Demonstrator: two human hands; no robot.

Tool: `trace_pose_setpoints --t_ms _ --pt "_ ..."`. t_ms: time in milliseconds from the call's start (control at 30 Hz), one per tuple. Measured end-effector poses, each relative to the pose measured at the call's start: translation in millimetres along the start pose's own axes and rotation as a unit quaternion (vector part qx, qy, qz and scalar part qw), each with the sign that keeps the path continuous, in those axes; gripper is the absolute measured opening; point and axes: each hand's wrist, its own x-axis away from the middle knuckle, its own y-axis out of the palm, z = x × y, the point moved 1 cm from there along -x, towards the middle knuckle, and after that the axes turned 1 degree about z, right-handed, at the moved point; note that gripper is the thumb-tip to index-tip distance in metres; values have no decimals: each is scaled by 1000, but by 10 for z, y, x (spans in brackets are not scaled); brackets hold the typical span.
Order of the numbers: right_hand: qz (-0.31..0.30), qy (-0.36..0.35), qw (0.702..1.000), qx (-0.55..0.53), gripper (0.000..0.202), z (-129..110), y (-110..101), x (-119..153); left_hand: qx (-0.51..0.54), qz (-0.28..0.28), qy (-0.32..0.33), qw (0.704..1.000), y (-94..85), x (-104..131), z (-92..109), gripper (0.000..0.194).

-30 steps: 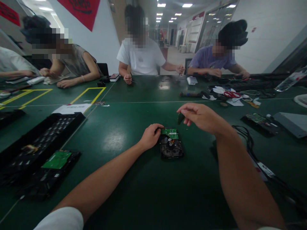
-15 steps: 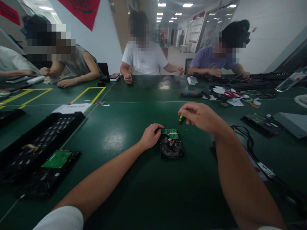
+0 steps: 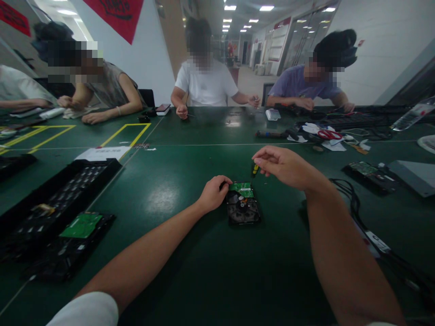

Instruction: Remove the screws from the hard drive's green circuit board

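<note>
A hard drive (image 3: 243, 212) lies on the green table with its green circuit board facing up, at the edge away from me. My left hand (image 3: 215, 192) grips the drive's far left corner, fingers closed on its edge. Above the far right corner, my right hand (image 3: 280, 164) pinches a black and yellow screwdriver (image 3: 254, 170) by its handle. The screwdriver stands nearly upright, its thin shaft reaching down to the corner of the circuit board. Whether the tip sits in a screw is too small to tell. A tiny bright piece (image 3: 265, 183) lies just right of the drive.
At left are a long black tray (image 3: 102, 174) and another hard drive (image 3: 81, 226). To the right lie black cables (image 3: 353, 199), a further drive (image 3: 370, 176) and a grey case (image 3: 414, 174). Red scissors (image 3: 329, 134) rest among scraps. Several people sit across the table.
The screwdriver has gone from leaning to nearly upright, its handle turned slightly in my right fingers. My left hand and the hard drive stay in place.
</note>
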Motion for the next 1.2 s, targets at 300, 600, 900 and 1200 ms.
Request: trace_pose_setpoints --t_ms 300,600,900,1200 --pt "24 14 997 70 14 -53 -5 37 8 -5 -9 1000 -25 -5 8 31" --pt "-44 5 999 -1 27 -13 43 8 7 -3 -8 1000 -26 3 36 28" --pt "-17 -19 999 36 28 -73 33 24 -3 -2 0 1000 -18 -5 19 27" --pt "48 4 996 72 23 -43 3 18 11 1 4 1000 -15 8 6 26"
